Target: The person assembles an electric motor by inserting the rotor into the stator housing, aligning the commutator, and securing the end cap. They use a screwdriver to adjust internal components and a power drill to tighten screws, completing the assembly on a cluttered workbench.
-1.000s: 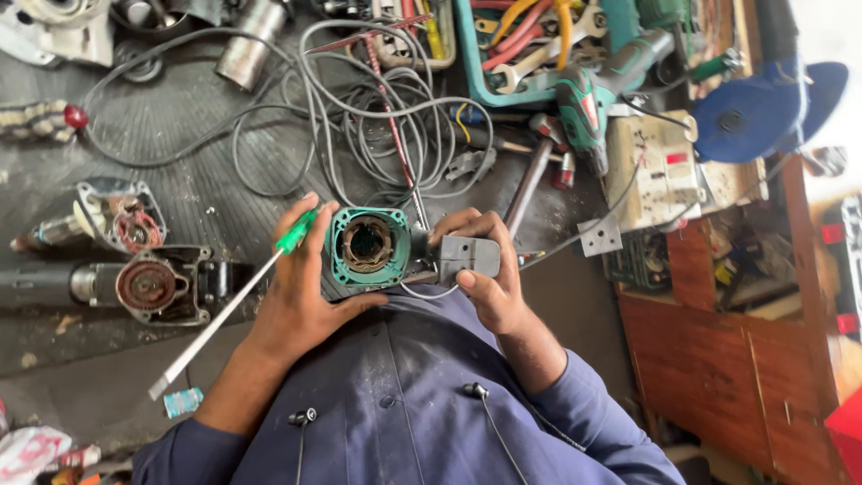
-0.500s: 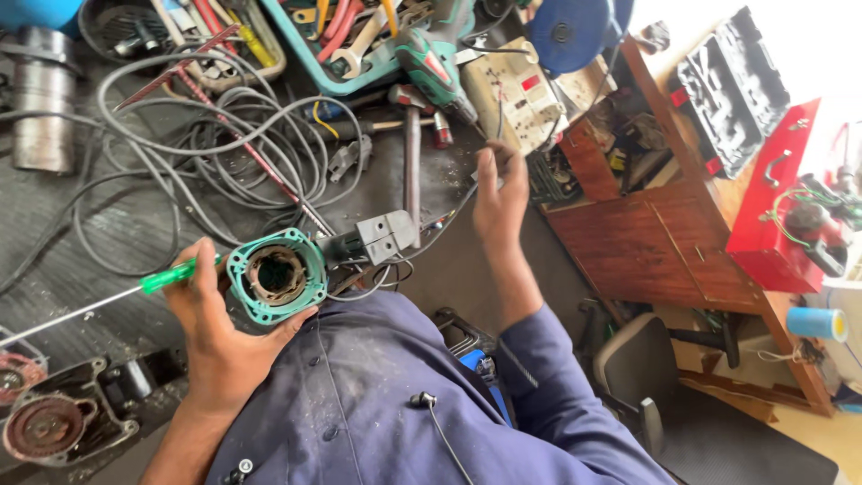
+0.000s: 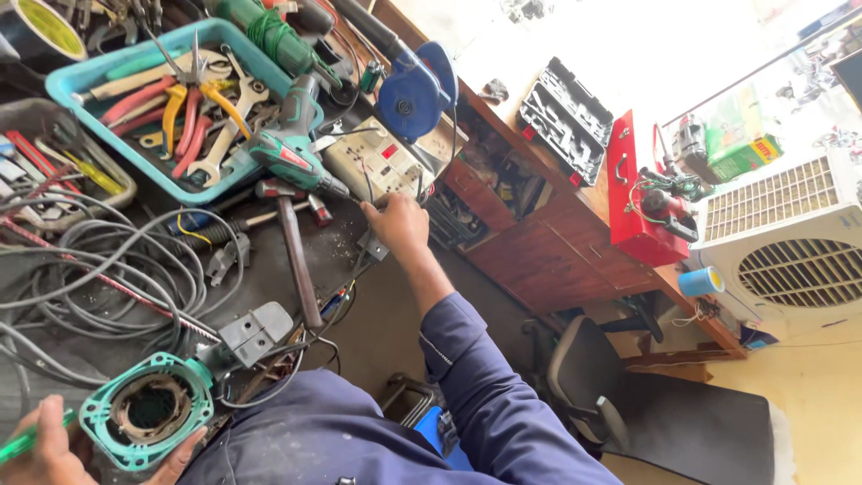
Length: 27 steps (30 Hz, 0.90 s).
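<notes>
Left hand: the left hand (image 3: 45, 449) is wrapped around the round teal-green motor housing with copper windings (image 3: 148, 411), with a green-handled screwdriver (image 3: 31, 437) pinned under its fingers.
Right hand: the right hand (image 3: 395, 224) reaches out to the cream plastic switch box (image 3: 377, 162); whether its fingers pinch anything cannot be told.
Beside the right grip: a wooden-handled hammer (image 3: 296, 260).
Beyond the left grip: a grey plastic connector block (image 3: 256, 330) and a tangle of grey cables (image 3: 99, 260).
</notes>
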Available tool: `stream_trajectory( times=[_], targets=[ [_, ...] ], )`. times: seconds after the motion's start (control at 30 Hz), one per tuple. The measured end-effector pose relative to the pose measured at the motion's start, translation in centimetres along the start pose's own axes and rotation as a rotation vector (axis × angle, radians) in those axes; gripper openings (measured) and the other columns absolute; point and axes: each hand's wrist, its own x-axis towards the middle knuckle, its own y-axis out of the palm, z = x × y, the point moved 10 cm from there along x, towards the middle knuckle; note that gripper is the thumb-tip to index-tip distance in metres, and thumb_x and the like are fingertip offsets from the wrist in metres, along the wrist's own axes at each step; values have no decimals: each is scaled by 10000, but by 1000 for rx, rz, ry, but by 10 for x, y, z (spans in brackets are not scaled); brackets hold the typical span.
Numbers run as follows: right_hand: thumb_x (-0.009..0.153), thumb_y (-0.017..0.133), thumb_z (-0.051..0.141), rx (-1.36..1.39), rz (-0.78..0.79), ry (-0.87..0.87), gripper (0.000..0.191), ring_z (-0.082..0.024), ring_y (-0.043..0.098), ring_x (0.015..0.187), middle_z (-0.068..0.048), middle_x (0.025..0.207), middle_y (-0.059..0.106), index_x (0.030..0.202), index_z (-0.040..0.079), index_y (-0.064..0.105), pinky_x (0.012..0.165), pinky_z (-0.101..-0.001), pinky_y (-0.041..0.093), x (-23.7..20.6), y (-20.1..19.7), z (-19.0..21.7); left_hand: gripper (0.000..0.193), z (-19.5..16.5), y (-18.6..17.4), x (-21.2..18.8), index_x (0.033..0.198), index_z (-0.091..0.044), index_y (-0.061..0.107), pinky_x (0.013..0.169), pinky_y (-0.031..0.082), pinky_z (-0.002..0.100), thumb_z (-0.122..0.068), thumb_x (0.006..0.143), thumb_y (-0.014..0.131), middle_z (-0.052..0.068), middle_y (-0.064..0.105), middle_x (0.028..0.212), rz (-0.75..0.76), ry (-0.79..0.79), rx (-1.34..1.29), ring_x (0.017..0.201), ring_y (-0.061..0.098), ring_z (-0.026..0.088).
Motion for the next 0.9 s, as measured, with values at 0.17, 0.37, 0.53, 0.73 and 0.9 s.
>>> stream_trajectory(
  times=[0.17, 0.37, 0.53, 0.73, 0.9],
  targets=[
    [880, 701, 381, 415, 30, 11, 360, -229, 759, 755, -144, 835, 782, 995, 49, 778, 737, -357, 575, 5, -13, 11, 1264, -15, -5, 0, 1446, 116, 408, 963, 465, 559, -349, 418, 976, 341, 476, 1292, -45, 36, 203, 1163, 507, 466],
    [928, 783, 252, 666, 92, -262, 271, -87, 627, 669, -26, 743, 706, 999, -8, 760, 613, -274, 507, -14, -86, 81, 1234, -34, -16, 2, 1540, 35, 363, 1077, 449, 485, -307, 504, 941, 304, 413, 1443, -34, -108, 112, 1286, 465, 436],
    [984, 758, 145, 831, 332, -481, 236, -83, 690, 663, -21, 736, 689, 1083, -46, 661, 585, -265, 543, -26, -126, 156, 1255, -31, -14, 0, 1577, 8, 311, 1103, 445, 461, -273, 531, 946, 256, 350, 1494, -4, -184, 41, 1335, 448, 405],
    [1055, 679, 96, 841, 452, -1156, 493, -194, 603, 1322, -138, 1395, 636, 1478, -44, 468, 1117, -326, 492, -59, -128, 233, 1243, -19, -9, -7, 1588, -16, 307, 1107, 481, 400, -282, 552, 939, 232, 306, 1509, 5, -285, -71, 1327, 492, 335],
    [1015, 687, 114, 710, 551, -805, 312, -170, 733, 1136, -108, 1214, 769, 1301, -8, 662, 1003, -309, 569, -47, -37, 183, 1223, -27, -15, 0, 1558, -4, 318, 1064, 498, 412, -330, 557, 942, 242, 337, 1472, -19, -244, 37, 1302, 500, 351]
  ],
)
